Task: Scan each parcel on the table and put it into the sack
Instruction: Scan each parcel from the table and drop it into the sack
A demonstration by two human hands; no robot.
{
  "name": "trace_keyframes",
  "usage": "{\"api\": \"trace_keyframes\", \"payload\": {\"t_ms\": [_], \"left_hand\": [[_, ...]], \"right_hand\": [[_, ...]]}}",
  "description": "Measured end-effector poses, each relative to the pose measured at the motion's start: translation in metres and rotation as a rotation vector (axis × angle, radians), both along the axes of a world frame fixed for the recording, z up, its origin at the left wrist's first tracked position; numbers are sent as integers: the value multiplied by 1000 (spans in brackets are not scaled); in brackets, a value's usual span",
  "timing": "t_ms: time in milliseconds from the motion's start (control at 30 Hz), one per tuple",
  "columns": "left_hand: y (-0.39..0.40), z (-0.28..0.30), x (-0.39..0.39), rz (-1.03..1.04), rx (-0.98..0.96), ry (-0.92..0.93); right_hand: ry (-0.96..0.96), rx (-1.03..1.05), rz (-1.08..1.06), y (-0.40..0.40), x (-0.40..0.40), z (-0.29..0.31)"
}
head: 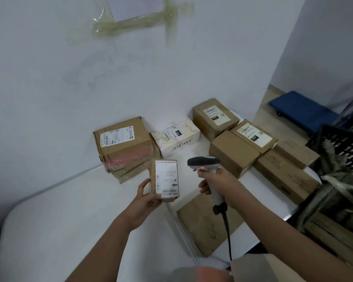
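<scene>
- Brown cardboard parcels: eight in view. One held small parcel [165, 180]; one large taped parcel [123, 145] far left; two labelled parcels [215, 118] [253, 134] far right; one plain parcel [233, 152]; two more [283, 176] [297, 152] at the right edge; one flat parcel [207, 224] near.
- White printed box [176, 137]: one.
- Handheld scanner [209, 169]: one.
- Hands: two, left hand [148, 197] and right hand [218, 181].
- Black crate [344, 147]: one.
- Blue trolley [302, 110]: one.
</scene>
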State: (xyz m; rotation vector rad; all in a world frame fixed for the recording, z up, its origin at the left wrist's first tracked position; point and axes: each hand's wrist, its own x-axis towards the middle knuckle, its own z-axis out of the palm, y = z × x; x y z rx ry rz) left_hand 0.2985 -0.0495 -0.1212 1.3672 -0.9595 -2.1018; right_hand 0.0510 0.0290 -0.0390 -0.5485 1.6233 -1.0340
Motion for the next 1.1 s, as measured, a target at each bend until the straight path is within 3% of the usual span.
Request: {"api": "trace_keyframes", "payload": {"t_ms": [333, 1100], "left_hand": [[-5, 9, -22, -110, -143, -239], [-36, 0, -39, -57, -238, -194]], "right_hand": [[87, -8, 189, 17, -19, 16], [58, 50, 290, 2, -28, 41]]}}
